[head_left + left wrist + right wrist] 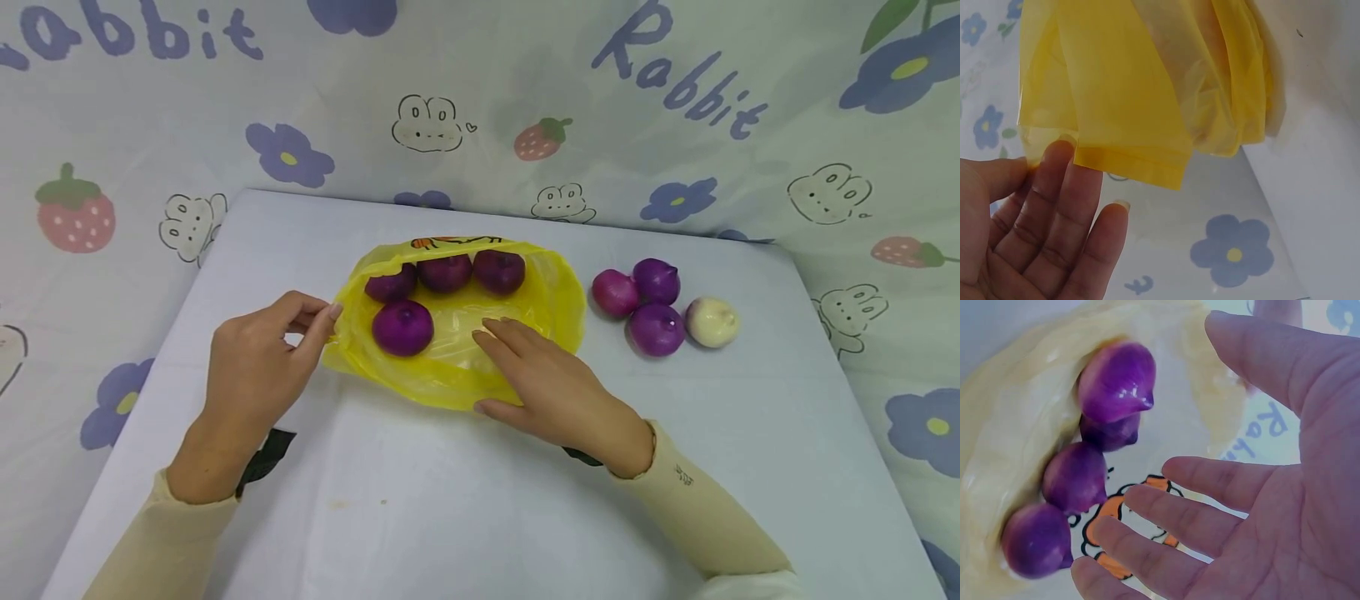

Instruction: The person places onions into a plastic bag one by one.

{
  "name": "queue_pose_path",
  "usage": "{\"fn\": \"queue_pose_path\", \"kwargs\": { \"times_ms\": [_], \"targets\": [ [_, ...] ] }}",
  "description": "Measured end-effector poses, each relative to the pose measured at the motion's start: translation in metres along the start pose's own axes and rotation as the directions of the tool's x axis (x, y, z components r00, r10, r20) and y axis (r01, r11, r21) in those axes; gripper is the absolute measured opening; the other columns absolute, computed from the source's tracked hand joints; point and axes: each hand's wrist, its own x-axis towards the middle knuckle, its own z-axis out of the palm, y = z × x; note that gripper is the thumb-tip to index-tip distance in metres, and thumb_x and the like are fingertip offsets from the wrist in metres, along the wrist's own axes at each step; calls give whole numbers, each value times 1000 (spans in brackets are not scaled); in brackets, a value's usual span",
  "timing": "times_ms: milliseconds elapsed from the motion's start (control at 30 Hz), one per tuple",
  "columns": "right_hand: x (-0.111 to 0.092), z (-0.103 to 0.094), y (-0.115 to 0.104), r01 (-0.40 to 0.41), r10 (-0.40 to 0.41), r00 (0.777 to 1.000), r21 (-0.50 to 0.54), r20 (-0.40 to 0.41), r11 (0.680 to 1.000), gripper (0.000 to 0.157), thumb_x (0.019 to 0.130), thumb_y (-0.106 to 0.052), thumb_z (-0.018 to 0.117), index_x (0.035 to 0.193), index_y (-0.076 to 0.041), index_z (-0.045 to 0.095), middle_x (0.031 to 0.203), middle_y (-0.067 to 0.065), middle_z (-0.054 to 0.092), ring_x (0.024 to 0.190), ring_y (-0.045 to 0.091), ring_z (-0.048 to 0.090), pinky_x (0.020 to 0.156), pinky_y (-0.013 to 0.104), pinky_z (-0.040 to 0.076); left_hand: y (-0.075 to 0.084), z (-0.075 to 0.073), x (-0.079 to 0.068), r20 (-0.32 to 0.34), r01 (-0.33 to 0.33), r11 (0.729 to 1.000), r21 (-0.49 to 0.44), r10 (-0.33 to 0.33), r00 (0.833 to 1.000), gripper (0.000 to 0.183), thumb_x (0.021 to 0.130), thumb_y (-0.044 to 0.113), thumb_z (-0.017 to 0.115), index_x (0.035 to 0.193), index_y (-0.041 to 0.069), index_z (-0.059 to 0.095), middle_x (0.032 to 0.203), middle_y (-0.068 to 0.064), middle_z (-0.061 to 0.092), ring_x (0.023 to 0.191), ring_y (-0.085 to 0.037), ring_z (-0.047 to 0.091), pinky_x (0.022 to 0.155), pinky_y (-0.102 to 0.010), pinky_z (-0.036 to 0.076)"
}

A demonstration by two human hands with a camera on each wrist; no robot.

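A yellow plastic bag (566, 304) lies on the table with its mouth spread wide. Inside it are several purple onions: one onion (402, 328) in front and others, such as the onion (499, 272), along the back under the rim. My left hand (258, 354) pinches the bag's left edge between thumb and fingers; the left wrist view shows the yellow film (1129, 94) hanging from that grip. Over the front right of the mouth is my right hand (551, 383), its fingers extended and spread. In the right wrist view the palm (1260, 550) faces the onions (1116, 381) and holds nothing.
Right of the bag, three purple onions (656, 329) sit in a cluster, with a white onion (712, 322) beside them. Behind the white table (420, 517) hangs a cloth (480, 75) printed with rabbits, flowers and strawberries.
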Motion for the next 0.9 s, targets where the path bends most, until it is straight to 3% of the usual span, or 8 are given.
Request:
{"fn": "queue_pose_path", "kwargs": {
  "times_ms": [500, 900],
  "targets": [
    [-32, -7, 11, -38, 37, 997, -9, -67, 999, 91, 88, -47, 84, 159, -8, 41, 163, 12, 40, 150, 31, 40, 116, 49, 39, 1, 0, 0, -2, 2, 1000, 12, -2, 1000, 11, 93, 11, 80, 96, 1, 75, 78, -6, 77, 70, -26, 74, 60, -15, 44],
    [-58, -13, 30, -40, 49, 989, 63, -140, 997, 101, 84, -42, 90, 163, -13, 35, 166, 10, 36, 147, 31, 43, 103, 47, 52, 0, 1, 0, -2, -2, 1000, 2, 2, 1000, 11, 94, 11, 80, 96, 1, 75, 78, -5, 76, 72, -26, 75, 62, -11, 43]
  ]
}}
